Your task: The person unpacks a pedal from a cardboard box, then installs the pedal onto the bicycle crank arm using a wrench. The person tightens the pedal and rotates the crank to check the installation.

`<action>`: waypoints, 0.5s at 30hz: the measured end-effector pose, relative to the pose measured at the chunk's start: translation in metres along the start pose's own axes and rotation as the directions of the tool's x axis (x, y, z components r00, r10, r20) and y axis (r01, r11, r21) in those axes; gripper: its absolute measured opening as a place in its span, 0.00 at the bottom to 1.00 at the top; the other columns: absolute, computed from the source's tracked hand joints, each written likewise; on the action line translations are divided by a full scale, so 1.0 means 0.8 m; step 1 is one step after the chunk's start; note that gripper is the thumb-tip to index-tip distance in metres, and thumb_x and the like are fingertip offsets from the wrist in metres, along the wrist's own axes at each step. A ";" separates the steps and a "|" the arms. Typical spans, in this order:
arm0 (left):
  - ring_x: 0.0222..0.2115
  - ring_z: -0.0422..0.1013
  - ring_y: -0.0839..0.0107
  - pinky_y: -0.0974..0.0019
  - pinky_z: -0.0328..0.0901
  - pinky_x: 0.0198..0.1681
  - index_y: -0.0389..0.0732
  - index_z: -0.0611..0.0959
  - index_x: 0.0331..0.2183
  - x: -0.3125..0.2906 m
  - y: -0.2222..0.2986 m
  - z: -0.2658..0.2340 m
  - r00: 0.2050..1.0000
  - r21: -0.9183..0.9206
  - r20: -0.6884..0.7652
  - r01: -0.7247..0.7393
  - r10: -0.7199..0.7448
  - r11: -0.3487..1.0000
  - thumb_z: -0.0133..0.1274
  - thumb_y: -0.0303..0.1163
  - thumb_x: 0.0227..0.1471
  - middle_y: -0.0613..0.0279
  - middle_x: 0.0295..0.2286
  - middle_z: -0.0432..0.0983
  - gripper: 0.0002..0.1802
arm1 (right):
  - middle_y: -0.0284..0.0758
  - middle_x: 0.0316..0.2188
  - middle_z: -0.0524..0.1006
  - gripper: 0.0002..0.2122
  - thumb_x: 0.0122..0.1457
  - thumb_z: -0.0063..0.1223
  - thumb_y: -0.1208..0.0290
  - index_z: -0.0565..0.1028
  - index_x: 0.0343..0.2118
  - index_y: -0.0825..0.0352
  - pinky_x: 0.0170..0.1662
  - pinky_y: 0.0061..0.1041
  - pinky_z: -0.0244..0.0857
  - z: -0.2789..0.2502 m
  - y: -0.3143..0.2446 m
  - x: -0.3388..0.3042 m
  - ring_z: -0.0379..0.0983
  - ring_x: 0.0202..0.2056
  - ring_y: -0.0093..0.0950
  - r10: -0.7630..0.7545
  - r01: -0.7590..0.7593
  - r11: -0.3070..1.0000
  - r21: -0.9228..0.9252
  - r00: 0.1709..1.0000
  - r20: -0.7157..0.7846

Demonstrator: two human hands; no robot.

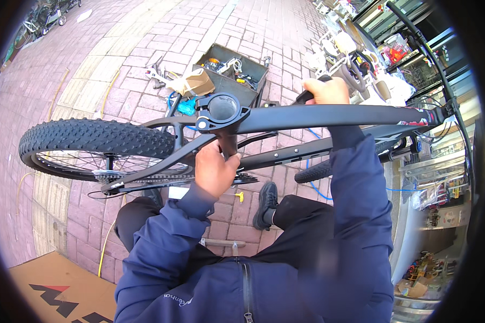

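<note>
A black bicycle frame (296, 118) stretches across in front of me, its rear wheel (91, 141) with a knobby tyre at the left. My left hand (215, 169) is wrapped round the seat tube, just below the open round top with its seat clamp (202, 124). Beyond the top tube, my right hand (330, 90) is closed round a black bar-like piece (304, 97); its kind is mostly hidden by the fingers. No seatpost shows in the tube. Below the frame the chainring (247, 178) is partly covered by my left hand.
A grey metal toolbox (242, 89) full of tools stands behind the frame, beside a small cardboard box (198, 82). A yellow tool (240, 197) lies near my shoe. Blue and yellow hoses run over the paving. Shelves of goods (431, 220) line the right; a large cardboard sheet (59, 285) lies lower left.
</note>
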State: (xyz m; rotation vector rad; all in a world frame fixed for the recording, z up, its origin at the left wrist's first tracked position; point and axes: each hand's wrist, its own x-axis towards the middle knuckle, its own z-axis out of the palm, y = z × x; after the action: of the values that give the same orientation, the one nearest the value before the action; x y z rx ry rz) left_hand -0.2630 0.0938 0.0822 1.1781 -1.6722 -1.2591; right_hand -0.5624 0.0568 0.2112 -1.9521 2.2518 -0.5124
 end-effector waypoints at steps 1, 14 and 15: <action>0.34 0.78 0.55 0.57 0.70 0.39 0.38 0.82 0.33 0.000 0.002 0.000 1.000 0.002 0.002 0.014 -0.014 1.000 0.64 0.25 0.42 0.51 0.32 0.78 0.12 | 0.39 0.22 0.80 0.13 0.56 0.59 0.68 0.80 0.31 0.78 0.23 0.26 0.73 -0.010 -0.005 -0.002 0.80 0.20 0.28 -0.002 0.003 0.999 0.051 1.000 -0.013; 0.31 0.76 0.47 0.53 0.69 0.37 0.36 0.82 0.28 0.001 -0.003 0.003 0.997 -0.044 -0.048 -0.067 0.065 0.997 0.64 0.27 0.43 0.48 0.27 0.80 0.08 | 0.38 0.24 0.81 0.13 0.51 0.65 0.56 0.84 0.31 0.60 0.32 0.28 0.71 0.227 -0.060 -0.012 0.78 0.25 0.22 0.303 -0.438 0.647 0.625 0.899 0.316; 0.30 0.76 0.48 0.53 0.69 0.36 0.36 0.83 0.28 0.002 -0.003 0.003 0.992 -0.019 -0.057 -0.118 0.117 0.993 0.65 0.28 0.43 0.49 0.27 0.80 0.09 | 0.36 0.25 0.81 0.12 0.52 0.63 0.56 0.83 0.30 0.60 0.33 0.29 0.71 0.264 -0.057 -0.010 0.79 0.27 0.24 0.107 -0.274 0.748 0.604 0.949 0.298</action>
State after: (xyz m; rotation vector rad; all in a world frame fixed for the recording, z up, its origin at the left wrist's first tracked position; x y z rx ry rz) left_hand -0.2654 0.0925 0.0793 1.0760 -1.6571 -1.1591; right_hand -0.4540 0.0224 0.0276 -1.3311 1.7614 -0.8260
